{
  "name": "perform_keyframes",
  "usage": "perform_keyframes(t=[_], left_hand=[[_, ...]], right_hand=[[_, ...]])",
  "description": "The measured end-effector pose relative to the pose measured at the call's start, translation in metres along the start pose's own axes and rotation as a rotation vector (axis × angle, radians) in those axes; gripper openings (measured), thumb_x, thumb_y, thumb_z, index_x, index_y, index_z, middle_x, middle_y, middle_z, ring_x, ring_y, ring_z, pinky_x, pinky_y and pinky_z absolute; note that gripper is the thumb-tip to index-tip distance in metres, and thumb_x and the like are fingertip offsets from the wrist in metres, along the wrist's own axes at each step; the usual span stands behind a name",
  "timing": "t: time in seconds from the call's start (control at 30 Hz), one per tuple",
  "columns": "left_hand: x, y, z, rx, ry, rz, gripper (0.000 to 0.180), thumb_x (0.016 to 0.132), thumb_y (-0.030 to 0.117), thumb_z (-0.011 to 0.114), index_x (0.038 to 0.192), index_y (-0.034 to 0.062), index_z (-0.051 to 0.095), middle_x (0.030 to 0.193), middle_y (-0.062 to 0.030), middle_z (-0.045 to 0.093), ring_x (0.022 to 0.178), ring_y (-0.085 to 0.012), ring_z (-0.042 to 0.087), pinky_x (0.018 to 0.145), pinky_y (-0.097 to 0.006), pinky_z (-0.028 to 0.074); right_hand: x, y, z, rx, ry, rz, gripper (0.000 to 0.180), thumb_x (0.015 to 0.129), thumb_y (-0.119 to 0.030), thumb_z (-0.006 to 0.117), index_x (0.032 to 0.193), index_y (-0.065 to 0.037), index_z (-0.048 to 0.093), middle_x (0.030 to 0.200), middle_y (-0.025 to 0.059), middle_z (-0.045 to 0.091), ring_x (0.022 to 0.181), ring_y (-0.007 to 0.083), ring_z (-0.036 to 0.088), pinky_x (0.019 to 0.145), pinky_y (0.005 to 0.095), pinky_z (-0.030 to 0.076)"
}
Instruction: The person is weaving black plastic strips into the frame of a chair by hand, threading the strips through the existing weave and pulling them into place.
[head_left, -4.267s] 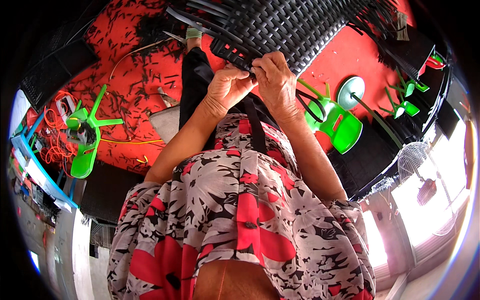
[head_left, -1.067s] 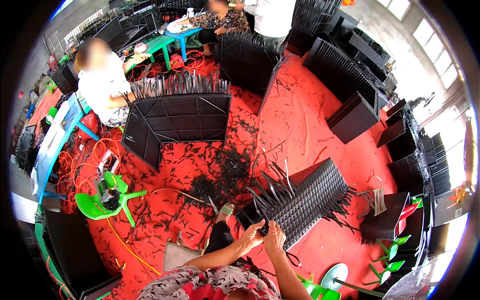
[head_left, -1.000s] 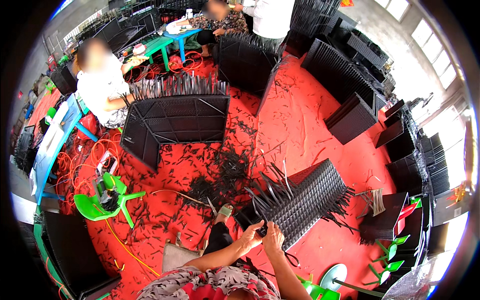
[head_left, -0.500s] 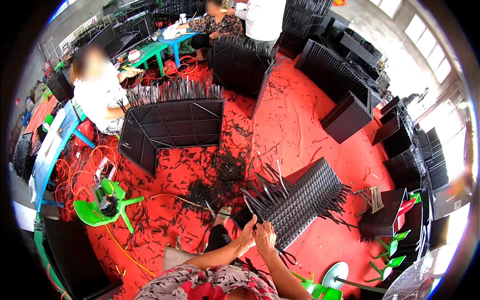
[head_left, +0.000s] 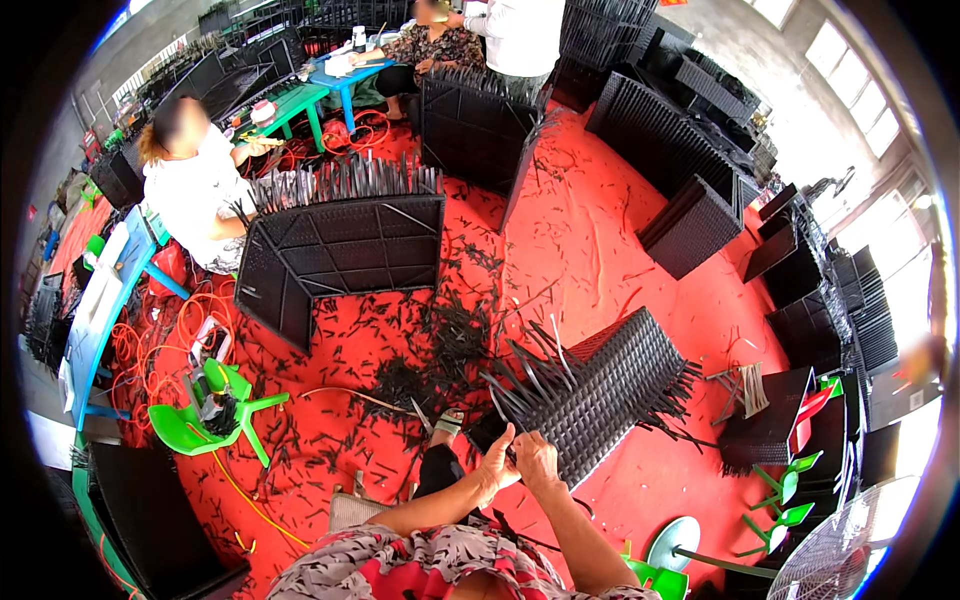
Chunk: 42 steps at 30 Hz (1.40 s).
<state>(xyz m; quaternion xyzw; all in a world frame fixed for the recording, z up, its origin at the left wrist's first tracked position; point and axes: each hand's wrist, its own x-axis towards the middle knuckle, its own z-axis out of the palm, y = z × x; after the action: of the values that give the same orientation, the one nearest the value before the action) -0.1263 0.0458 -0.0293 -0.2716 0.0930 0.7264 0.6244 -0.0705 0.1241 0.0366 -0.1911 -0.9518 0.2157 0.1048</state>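
A black woven rattan panel lies at a slant in front of me, loose strips fringing its far-left and right ends. At its near-left corner my left hand is closed around the edge, thumb up. Close beside it, my right hand is closed with its fingers bent, pinching what looks like a black strip between the two hands. The fingertips and most of that strip are hidden. Past the left hand, scissors lie close to my sandalled foot.
Black strip scraps litter the red floor covering. A green stool holding tools stands at left. Ahead is an unfinished woven frame, with a person in white beside it. A fan stands at lower right.
My right hand has moved slightly up and to the right. The woven panel has shifted slightly, and the strip loop beneath my right hand no longer shows there.
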Motion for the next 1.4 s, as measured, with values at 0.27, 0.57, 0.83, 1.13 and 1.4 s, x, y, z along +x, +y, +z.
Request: perform_keyframes(t=[0.27, 0.57, 0.83, 1.13, 1.4], left_hand=[[0.009, 0.007, -0.022, -0.009, -0.24, 0.039, 0.038, 0.09, 0.048, 0.048, 0.089, 0.0115, 0.056, 0.094, -0.0047, 0.06, 0.094, -0.0201, 0.056, 0.085, -0.038, 0.044], [-0.026, 0.007, 0.022, 0.021, -0.088, 0.078, 0.059, 0.086, 0.053, 0.052, 0.112, 0.0004, 0.054, 0.101, -0.0106, 0.062, 0.09, -0.0238, 0.056, 0.082, -0.042, 0.045], [-0.037, 0.02, 0.013, 0.443, 0.389, 0.198, 0.04, 0.077, 0.04, 0.072, 0.085, 0.0047, 0.054, 0.081, -0.013, 0.061, 0.076, -0.0249, 0.061, 0.074, -0.041, 0.049], [-0.037, 0.026, 0.011, 0.394, 0.216, 0.264, 0.03, 0.085, 0.021, 0.064, 0.108, 0.0159, 0.045, 0.099, -0.0065, 0.06, 0.086, -0.0249, 0.062, 0.074, -0.04, 0.052], [-0.043, 0.03, 0.018, 0.763, 0.392, 0.482, 0.014, 0.08, 0.009, 0.066, 0.092, 0.0097, 0.06, 0.083, 0.0004, 0.054, 0.066, -0.0097, 0.054, 0.06, -0.026, 0.049]], right_hand=[[0.006, -0.013, 0.013, 0.239, 0.127, -0.01, 0.006, 0.079, -0.014, 0.058, 0.08, -0.009, 0.055, 0.079, 0.0104, 0.057, 0.068, 0.0326, 0.06, 0.057, 0.0443, 0.05], [-0.008, -0.014, -0.029, 0.971, 0.121, 0.569, 0.01, 0.083, -0.003, 0.061, 0.091, 0.003, 0.058, 0.07, 0.0032, 0.059, 0.064, 0.0099, 0.059, 0.058, 0.0225, 0.046], [-0.027, -0.012, -0.044, 0.974, 0.116, 0.879, 0.018, 0.079, -0.01, 0.067, 0.086, 0.005, 0.061, 0.066, 0.0052, 0.061, 0.053, 0.0091, 0.056, 0.048, 0.0213, 0.049], [-0.018, -0.016, -0.033, 0.752, -0.038, 0.829, 0.011, 0.073, -0.008, 0.068, 0.071, 0.002, 0.062, 0.058, 0.0039, 0.059, 0.049, 0.0071, 0.053, 0.046, 0.0225, 0.044], [-0.007, -0.019, -0.023, 0.462, -0.021, 0.679, 0.013, 0.071, -0.012, 0.068, 0.076, -0.001, 0.066, 0.061, 0.0106, 0.062, 0.054, 0.0167, 0.06, 0.057, 0.0297, 0.047]])
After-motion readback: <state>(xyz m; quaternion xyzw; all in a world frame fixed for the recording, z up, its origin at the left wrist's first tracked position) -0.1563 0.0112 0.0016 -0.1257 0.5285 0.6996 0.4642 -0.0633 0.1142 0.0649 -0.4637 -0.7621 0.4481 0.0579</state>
